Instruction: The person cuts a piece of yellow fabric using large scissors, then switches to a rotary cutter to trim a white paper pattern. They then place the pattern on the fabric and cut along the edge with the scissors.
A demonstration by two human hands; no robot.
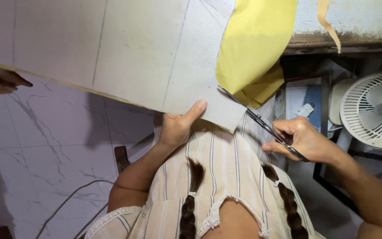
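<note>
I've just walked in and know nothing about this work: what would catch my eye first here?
The bright yellow fabric at the top, under a pale sheet. The right hand works scissors at the sheet's edge while the left hand holds its lower corner. A white fan sits far right.

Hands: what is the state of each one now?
Left hand: closed on the grey fabric sheet.
Right hand: closed on the scissors.

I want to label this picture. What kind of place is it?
Probably a small home sewing workspace: scissors cutting yellow cloth with white lining, a worn table edge, marble-look floor and a fan.
</note>
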